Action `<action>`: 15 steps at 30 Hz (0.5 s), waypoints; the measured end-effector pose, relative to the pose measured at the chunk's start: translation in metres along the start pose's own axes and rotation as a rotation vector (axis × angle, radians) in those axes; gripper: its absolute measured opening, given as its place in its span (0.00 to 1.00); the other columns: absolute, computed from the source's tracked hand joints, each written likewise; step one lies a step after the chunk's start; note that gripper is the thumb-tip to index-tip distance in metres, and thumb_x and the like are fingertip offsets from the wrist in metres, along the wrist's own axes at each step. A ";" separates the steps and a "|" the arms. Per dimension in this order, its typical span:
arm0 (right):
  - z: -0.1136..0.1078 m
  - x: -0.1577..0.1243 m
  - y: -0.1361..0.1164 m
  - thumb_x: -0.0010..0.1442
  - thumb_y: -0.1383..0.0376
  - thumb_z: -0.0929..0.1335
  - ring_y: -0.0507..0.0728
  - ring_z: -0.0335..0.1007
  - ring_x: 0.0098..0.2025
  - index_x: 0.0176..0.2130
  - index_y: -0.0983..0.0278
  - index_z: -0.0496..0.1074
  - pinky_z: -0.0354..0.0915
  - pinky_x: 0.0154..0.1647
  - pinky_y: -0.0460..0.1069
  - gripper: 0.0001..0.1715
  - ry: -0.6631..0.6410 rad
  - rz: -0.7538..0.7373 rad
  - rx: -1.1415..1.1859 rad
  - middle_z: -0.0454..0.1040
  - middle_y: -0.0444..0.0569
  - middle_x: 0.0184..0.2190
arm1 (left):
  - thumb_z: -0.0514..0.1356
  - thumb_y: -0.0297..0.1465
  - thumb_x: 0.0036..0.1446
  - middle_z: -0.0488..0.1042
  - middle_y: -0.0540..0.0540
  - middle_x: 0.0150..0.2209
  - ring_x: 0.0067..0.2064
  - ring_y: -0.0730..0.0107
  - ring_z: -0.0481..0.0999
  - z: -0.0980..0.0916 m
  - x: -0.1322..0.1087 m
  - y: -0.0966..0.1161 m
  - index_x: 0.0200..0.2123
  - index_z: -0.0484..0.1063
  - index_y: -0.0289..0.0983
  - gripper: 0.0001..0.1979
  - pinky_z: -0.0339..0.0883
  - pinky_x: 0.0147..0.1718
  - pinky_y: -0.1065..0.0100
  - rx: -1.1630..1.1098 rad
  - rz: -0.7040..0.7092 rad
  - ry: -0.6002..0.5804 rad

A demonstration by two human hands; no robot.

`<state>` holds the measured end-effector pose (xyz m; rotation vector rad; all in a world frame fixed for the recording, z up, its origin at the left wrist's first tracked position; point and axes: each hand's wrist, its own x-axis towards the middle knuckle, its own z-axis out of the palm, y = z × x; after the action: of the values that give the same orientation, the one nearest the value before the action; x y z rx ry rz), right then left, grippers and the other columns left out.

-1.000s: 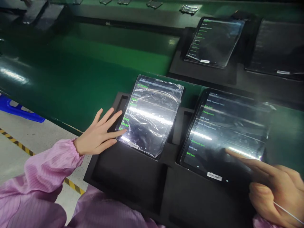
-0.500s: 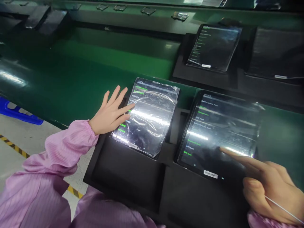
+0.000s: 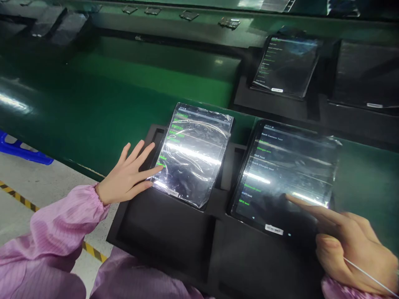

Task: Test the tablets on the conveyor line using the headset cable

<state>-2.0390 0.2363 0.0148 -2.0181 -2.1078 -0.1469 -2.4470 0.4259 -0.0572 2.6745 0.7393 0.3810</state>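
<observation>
My left hand [image 3: 129, 174] is open, its fingers spread. One fingertip rests at the lower left of a lit tablet [image 3: 193, 162] under wrinkled clear film, with green and white text lines on its screen. My right hand [image 3: 352, 241] holds nothing. Its index finger is stretched out, the tip at the screen of a second lit tablet [image 3: 274, 178], also under film; the other fingers are bent. A thin white cord [image 3: 368, 274] runs by that wrist. Both tablets lie on a black tray [image 3: 165, 236] with recesses.
Behind, another lit tablet [image 3: 285, 66] and a dark tablet [image 3: 368, 74] lie on black trays. Dark flat panels [image 3: 68, 27] stand at the far left. Several small parts [image 3: 229, 23] line the back ledge of the green table [image 3: 93, 91]. A blue plastic item [image 3: 25, 149] is at the left.
My left hand has slid down and left on its tablet, and that screen's list shows different lines. My right finger stays at nearly the same spot. The view has shifted slightly.
</observation>
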 end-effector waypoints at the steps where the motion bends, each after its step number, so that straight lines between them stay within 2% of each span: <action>1: 0.000 0.000 -0.001 0.71 0.53 0.55 0.60 0.64 0.32 0.49 0.60 0.67 0.66 0.31 0.52 0.21 -0.003 0.005 0.004 0.79 0.50 0.41 | 0.51 0.35 0.69 0.31 0.49 0.74 0.72 0.38 0.37 0.000 -0.003 0.001 0.68 0.53 0.56 0.26 0.38 0.64 0.30 -0.001 -0.005 -0.004; 6: -0.002 0.001 -0.004 0.71 0.52 0.54 0.59 0.63 0.30 0.50 0.59 0.68 0.67 0.32 0.51 0.22 -0.026 0.047 0.020 0.79 0.49 0.42 | 0.52 0.33 0.68 0.31 0.48 0.74 0.72 0.37 0.38 0.000 -0.010 0.003 0.67 0.55 0.53 0.26 0.38 0.64 0.30 -0.005 -0.007 -0.014; 15: -0.002 0.002 -0.005 0.71 0.52 0.54 0.61 0.65 0.33 0.49 0.59 0.67 0.66 0.31 0.51 0.21 -0.004 0.030 0.000 0.79 0.49 0.38 | 0.51 0.34 0.69 0.29 0.50 0.74 0.72 0.37 0.37 -0.003 -0.010 -0.001 0.66 0.58 0.54 0.24 0.38 0.64 0.30 -0.005 -0.006 -0.033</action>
<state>-2.0438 0.2372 0.0179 -2.0515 -2.0787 -0.1382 -2.4568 0.4217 -0.0565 2.6662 0.7352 0.3359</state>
